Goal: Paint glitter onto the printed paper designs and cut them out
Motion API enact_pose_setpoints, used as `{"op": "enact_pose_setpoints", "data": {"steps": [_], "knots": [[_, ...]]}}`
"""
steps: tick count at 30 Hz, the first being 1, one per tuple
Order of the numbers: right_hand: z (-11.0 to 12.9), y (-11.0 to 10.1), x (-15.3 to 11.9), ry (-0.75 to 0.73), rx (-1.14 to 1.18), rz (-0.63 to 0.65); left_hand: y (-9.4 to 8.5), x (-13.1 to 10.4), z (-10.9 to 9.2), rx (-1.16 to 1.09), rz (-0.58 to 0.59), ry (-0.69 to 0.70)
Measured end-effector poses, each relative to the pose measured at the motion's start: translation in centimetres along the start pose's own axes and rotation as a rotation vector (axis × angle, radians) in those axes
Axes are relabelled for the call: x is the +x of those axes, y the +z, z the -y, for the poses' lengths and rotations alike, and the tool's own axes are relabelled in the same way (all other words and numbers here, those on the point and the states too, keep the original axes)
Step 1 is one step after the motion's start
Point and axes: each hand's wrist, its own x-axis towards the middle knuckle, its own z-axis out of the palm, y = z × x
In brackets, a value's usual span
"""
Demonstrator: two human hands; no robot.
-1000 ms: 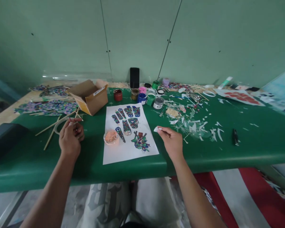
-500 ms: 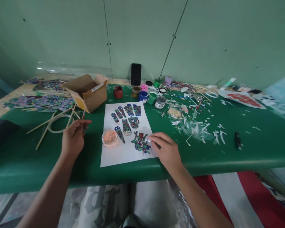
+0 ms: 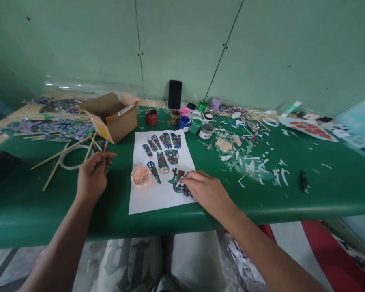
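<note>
A white sheet (image 3: 142, 202) lies on the green table, with several painted cut-out pieces (image 3: 162, 162) on its upper part. My right hand (image 3: 202, 188) is over the sheet's lower right, its fingers pinched on a small white scrap (image 3: 181, 182) at the larger painted figure (image 3: 178, 187). Part of that figure is hidden under the fingers. At the left, my left hand (image 3: 94, 174) is raised beside the sheet, closed around a thin brush (image 3: 106, 144) that points up. An open jar of peach paint (image 3: 141, 175) stands on the sheet's left edge.
An open cardboard box (image 3: 121, 125), sticks and a tape ring (image 3: 74, 157) are at the left. Paint jars (image 3: 184, 123) and a phone (image 3: 174, 94) stand behind the sheet. White scraps (image 3: 252, 166) and a black cutter (image 3: 304, 181) lie to the right.
My right hand has moved left and further over the painted figure, with its fingers now down at it. My left hand has barely moved.
</note>
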Motion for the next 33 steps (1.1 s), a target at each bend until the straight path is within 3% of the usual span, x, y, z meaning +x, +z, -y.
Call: {"op": "enact_pose_setpoints", "data": {"steps": [13,22,25,30,33], "knots": [[-0.8,-1.3,2.6,-0.23,0.047,0.331,0.1,0.0,-0.1,0.089,0.058,-0.006],[-1.6,-0.8,2.0,-0.223,0.12,0.279,-0.1,-0.1,0.3,0.118,0.101,0.0],[-2.1,-0.5,1.2,-0.064,0.297,0.188,-0.1,-0.1,0.4,0.119,0.101,0.007],[-2.0,-1.3,0.2,0.495,0.731,-0.136,-0.1,-0.1,0.3,0.11,0.107,0.003],[-1.8,-1.8,0.1,0.75,1.009,-0.17,-0.1,-0.1,-0.1,0.107,0.107,-0.01]]}}
